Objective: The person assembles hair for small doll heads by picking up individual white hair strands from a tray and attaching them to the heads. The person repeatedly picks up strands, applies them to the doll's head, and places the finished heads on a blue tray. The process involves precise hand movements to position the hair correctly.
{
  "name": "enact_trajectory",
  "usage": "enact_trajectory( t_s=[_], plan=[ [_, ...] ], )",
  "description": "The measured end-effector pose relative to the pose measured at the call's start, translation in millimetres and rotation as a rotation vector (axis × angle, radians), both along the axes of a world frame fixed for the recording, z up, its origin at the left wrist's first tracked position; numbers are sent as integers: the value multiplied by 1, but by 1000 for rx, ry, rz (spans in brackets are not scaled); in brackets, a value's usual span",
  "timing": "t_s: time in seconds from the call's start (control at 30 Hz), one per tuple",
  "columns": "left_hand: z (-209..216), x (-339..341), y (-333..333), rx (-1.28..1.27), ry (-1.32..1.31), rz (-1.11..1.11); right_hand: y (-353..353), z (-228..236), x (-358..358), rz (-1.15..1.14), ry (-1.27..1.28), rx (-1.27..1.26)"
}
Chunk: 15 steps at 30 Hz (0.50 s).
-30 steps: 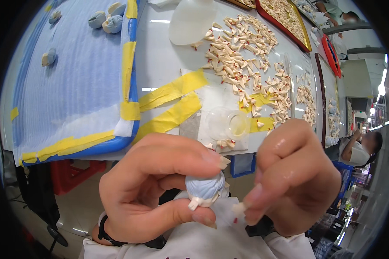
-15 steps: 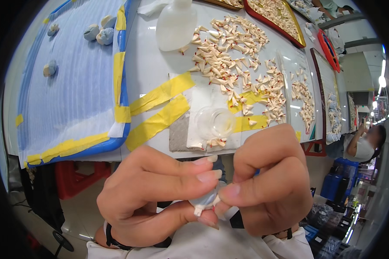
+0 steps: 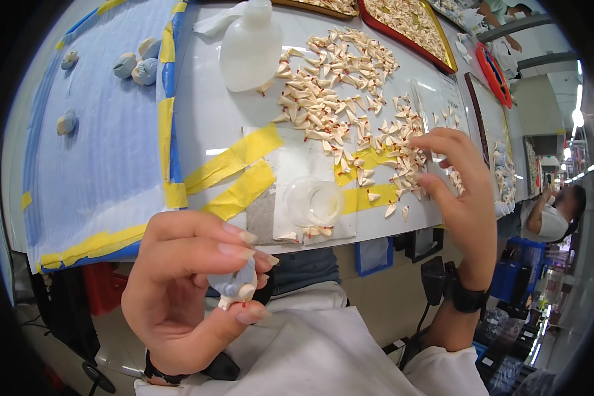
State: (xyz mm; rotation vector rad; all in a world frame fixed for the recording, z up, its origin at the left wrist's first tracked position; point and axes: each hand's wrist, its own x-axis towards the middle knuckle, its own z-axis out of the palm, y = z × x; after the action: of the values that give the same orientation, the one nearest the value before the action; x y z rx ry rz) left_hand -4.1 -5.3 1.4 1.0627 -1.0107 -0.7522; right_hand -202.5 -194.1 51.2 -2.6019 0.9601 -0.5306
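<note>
My left hand [image 3: 168, 284] pinches a small blue-grey and cream figurine [image 3: 236, 282] between thumb and fingertips, in front of my lap near the table's edge. A tiny red spot shows on its lower side. At the right end of a loose heap of small cream cone-shaped pieces with red tips [image 3: 317, 109], my right hand [image 3: 465, 188] reaches over the table. Its thumb and fingers are apart around the heap's right edge, with nothing visibly held. Several similar blue-grey figurines [image 3: 144, 71] lie on the cloth-lined blue tray [image 3: 169, 79] at the left.
A clear jar [image 3: 313, 202] stands near the front edge, beside yellow tape strips [image 3: 234, 158]. Behind it is a translucent bottle [image 3: 251, 56]. A red-rimmed tray [image 3: 378, 30] full of cream pieces sits at the back. Another person [image 3: 551, 214] is at far right.
My right hand has left the figurine and moved right and forward to the heap, its fingers spreading. My left hand has shifted left, still holding the figurine.
</note>
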Motion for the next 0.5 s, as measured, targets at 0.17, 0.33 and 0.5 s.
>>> enact_trajectory(
  t_s=[0.17, 0.33, 0.5],
  plan=[
    [3, 1, -3, 12, 44, -34, -5, -7, 7, -59, -18, 103],
    [6, -3, -3, 60, 103, 12, -9, -8, 8, -40, -125, 2],
    [9, -6, -6, 93, 207, 7, -9, -9, 2, -114, -332, 47]
  ],
)
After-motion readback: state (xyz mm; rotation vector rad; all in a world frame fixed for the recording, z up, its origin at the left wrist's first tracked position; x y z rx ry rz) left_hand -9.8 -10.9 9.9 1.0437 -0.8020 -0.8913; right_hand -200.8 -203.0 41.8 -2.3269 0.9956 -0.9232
